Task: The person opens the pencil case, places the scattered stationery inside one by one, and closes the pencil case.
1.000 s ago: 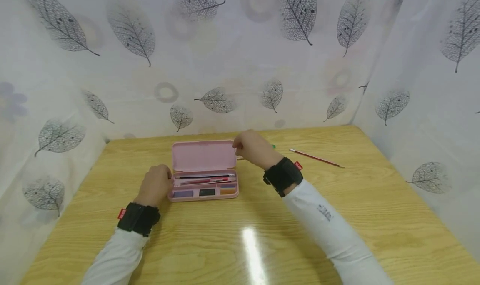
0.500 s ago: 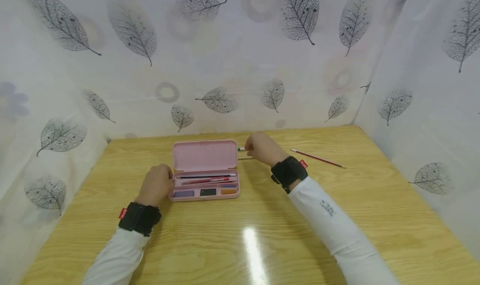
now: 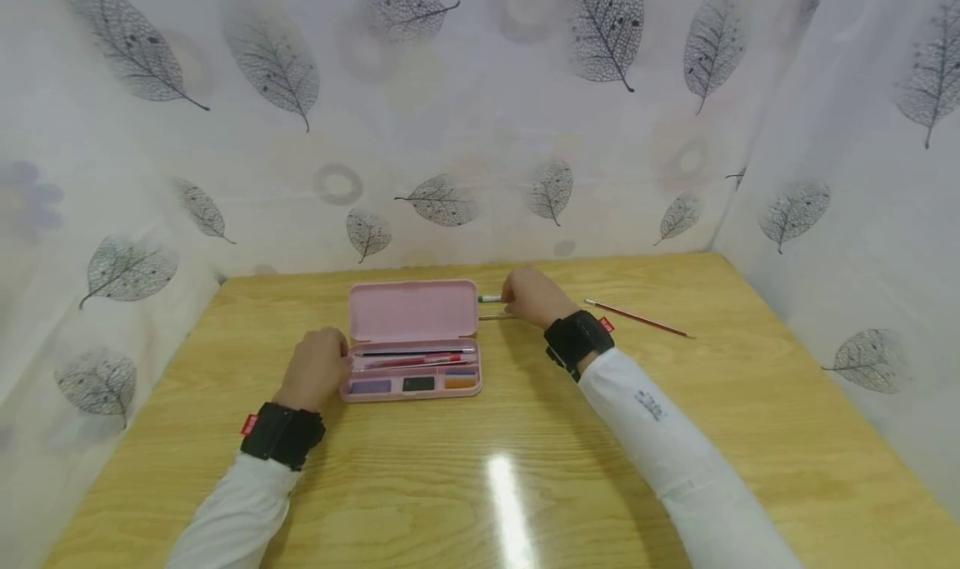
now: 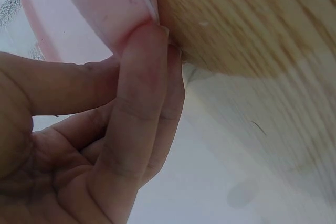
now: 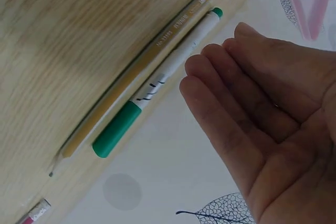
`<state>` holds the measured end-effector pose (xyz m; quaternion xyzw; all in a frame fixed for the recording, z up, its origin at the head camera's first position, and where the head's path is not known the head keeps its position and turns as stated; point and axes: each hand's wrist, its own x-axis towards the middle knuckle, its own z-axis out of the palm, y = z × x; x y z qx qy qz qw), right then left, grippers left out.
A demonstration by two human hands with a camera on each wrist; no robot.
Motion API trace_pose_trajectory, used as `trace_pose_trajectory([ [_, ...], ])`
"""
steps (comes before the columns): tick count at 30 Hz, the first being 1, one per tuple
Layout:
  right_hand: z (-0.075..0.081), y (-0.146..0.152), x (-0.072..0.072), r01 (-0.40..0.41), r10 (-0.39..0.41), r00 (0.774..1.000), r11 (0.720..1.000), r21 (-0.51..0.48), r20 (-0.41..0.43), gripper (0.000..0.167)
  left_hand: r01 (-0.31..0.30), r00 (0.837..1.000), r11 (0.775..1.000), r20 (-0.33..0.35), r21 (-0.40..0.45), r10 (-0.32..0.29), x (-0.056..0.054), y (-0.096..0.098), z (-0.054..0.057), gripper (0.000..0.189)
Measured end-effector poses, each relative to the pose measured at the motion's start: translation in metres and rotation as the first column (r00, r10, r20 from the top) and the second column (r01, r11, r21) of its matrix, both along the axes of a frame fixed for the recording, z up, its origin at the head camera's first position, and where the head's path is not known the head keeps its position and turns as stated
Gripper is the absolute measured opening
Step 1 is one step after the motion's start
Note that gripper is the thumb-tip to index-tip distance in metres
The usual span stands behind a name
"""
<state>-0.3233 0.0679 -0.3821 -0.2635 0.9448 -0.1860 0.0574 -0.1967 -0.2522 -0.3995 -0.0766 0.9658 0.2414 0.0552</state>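
Note:
A pink pencil case (image 3: 413, 311) lies unfolded on the wooden table, lid tipped back. My left hand (image 3: 313, 367) pinches the left end of its base between thumb and fingers, as the left wrist view shows the pink wall (image 4: 113, 11) there. Just right of the lid, my right hand (image 3: 537, 296) hovers with loosely bent fingers and nothing between them. Beside its fingertips lie a white marker (image 5: 176, 56) with a green cap and a gold pencil (image 5: 137, 71), side by side. In the head view this hand partly hides both.
Inside the case are a dark pencil (image 3: 412, 353), a red pen (image 3: 408, 360), a purple block (image 3: 371, 386), a black block (image 3: 418, 383) and an orange block (image 3: 460, 381). A red pencil (image 3: 639, 317) lies farther right. A leaf-patterned curtain (image 3: 465, 136) surrounds the table.
My right hand has moved right, away from the lid's right edge, uncovering the ends of the marker and gold pencil. The left hand keeps its grip on the case.

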Motion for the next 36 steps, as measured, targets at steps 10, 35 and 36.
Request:
trace_pose_trajectory([
  [10, -0.018, -0.002, -0.004, -0.018, 0.018, 1.000, 0.999, -0.038, -0.007, 0.015, 0.014, 1.000, 1.000, -0.014, -0.002, -0.014, 0.001, 0.002, 0.000, 0.009],
  [35, -0.025, -0.004, -0.007, -0.036, 0.035, 0.999, 0.999, -0.016, -0.027, 0.011, 0.028, 0.999, 1.000, -0.045, -0.014, -0.029, 0.001, -0.001, 0.000, 0.009],
  [36, -0.025, -0.004, -0.007, -0.036, 0.035, 0.999, 0.999, -0.017, -0.027, 0.010, 0.029, 0.998, 0.999, -0.049, -0.015, -0.030, 0.001, -0.001, 0.000, 0.009],
])
